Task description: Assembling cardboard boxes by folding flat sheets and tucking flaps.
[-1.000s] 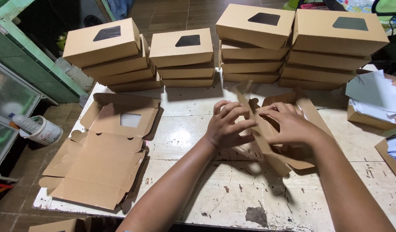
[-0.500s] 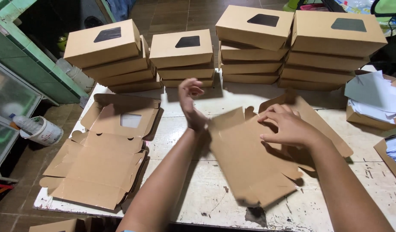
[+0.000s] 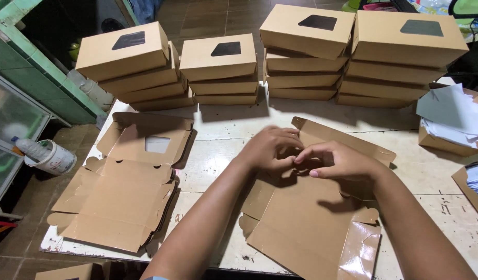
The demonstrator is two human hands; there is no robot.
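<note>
A flat brown cardboard box blank (image 3: 311, 223) lies unfolded on the white table (image 3: 218, 129) in front of me, one long flap raised at its far edge. My left hand (image 3: 270, 150) and my right hand (image 3: 337, 161) meet over the blank's upper middle, fingers curled and pinching the cardboard where the raised flap begins. What the fingertips grip is partly hidden by the hands themselves.
A pile of flat box blanks (image 3: 125, 181) lies at the left. Stacks of folded windowed boxes (image 3: 220, 67) line the far edge. A box of grey and white sheets (image 3: 451, 124) sits at the right. A white bucket (image 3: 49, 155) stands on the floor at left.
My left hand, raised over the table half a second ago, has come down onto the blank. Both hands now meet at its upper middle, and the blank has shifted.
</note>
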